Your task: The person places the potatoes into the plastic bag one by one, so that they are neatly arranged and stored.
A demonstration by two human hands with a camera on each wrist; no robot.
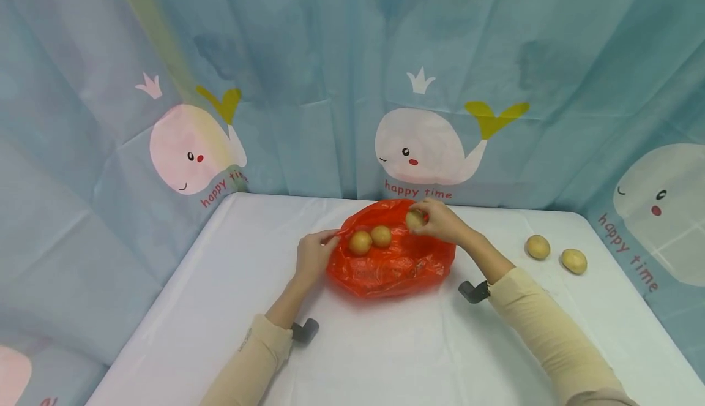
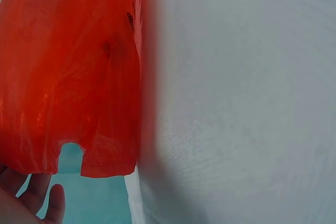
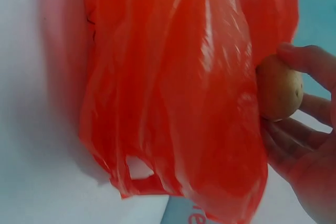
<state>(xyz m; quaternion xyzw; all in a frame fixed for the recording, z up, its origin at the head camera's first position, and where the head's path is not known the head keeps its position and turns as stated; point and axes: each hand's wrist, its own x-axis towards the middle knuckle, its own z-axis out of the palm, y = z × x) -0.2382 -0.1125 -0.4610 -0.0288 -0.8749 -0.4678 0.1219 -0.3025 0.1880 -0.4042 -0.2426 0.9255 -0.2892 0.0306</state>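
Note:
A red plastic bag (image 1: 385,271) lies open on the white table, with two potatoes (image 1: 360,243) showing inside on its left. My left hand (image 1: 313,258) pinches the bag's left edge; in the left wrist view its fingers (image 2: 39,190) are at the edge of the bag (image 2: 68,77). Over the bag's right part, my right hand (image 1: 440,221) holds a potato (image 1: 415,220). The right wrist view has that potato (image 3: 279,87) between the thumb and fingers of the hand (image 3: 310,145), beside the red plastic (image 3: 178,93).
Two more potatoes, one (image 1: 538,247) and another (image 1: 574,261), lie on the table (image 1: 385,357) at the right. A blue curtain (image 1: 308,87) with whale prints hangs behind the table and along its sides.

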